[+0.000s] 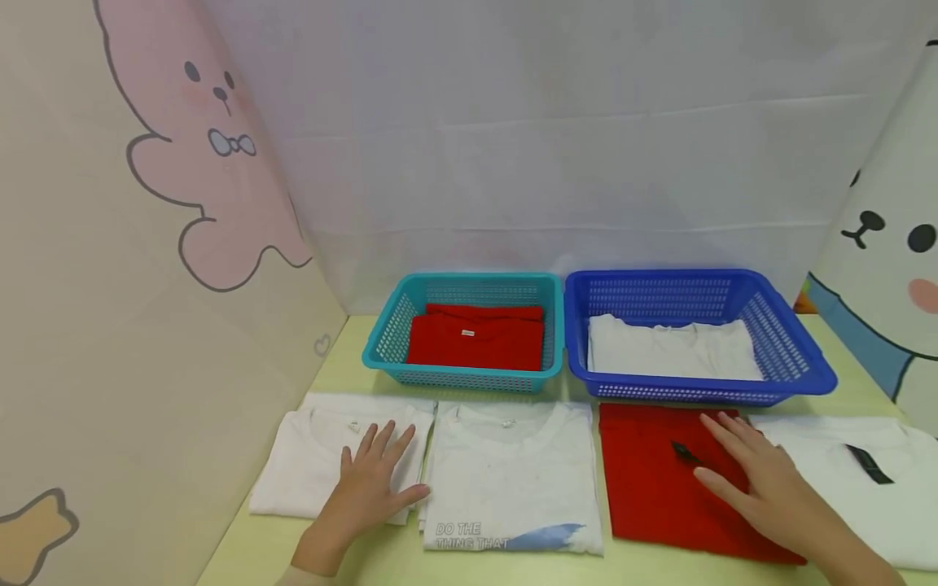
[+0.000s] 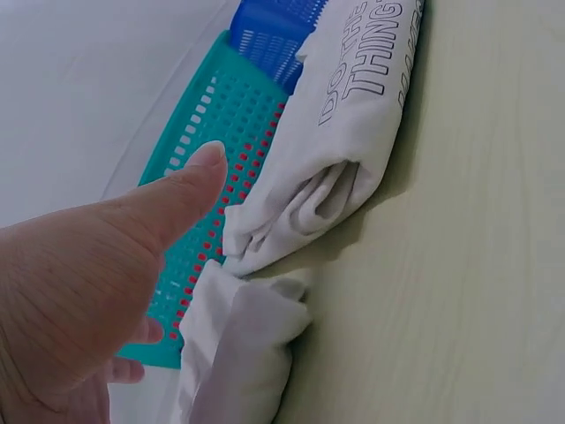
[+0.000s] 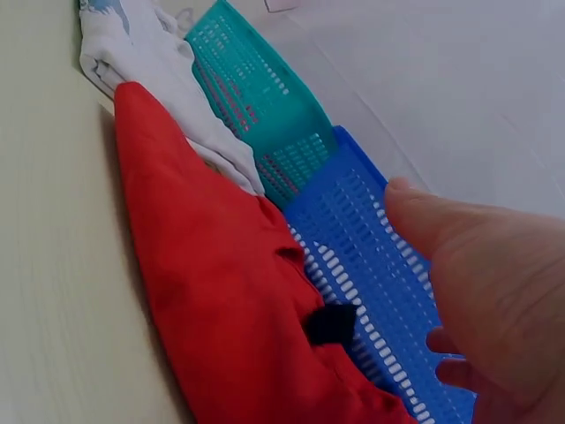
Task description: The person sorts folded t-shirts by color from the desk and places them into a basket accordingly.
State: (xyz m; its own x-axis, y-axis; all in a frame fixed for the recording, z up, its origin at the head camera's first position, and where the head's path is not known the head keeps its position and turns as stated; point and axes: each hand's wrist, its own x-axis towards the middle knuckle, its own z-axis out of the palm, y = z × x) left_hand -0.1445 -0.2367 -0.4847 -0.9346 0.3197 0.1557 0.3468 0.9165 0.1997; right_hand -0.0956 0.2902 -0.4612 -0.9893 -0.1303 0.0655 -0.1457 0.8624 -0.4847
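Note:
My left hand (image 1: 370,484), fingers spread and straight, is over the right part of a folded white T-shirt (image 1: 304,460) at the left. Beside that lies another folded white T-shirt (image 1: 513,464) with "DO THE THING THAT" lettering and a blue smear. Over a folded red shirt (image 1: 637,505) with a black neck tag (image 1: 683,452) is my right hand (image 1: 773,488), fingers extended and thumb apart. At the far right lies a white shirt (image 1: 912,496) with a black tag. Both wrist views show the thumbs (image 2: 190,190) stretched out, with nothing gripped.
Behind the row stand a teal basket (image 1: 377,358) holding folded red clothes (image 1: 476,346) and a blue basket (image 1: 806,378) holding folded white clothes (image 1: 659,354). A pale sheet (image 1: 513,163) hangs behind them, and cartoon-printed cloth (image 1: 146,325) borders the table on both sides.

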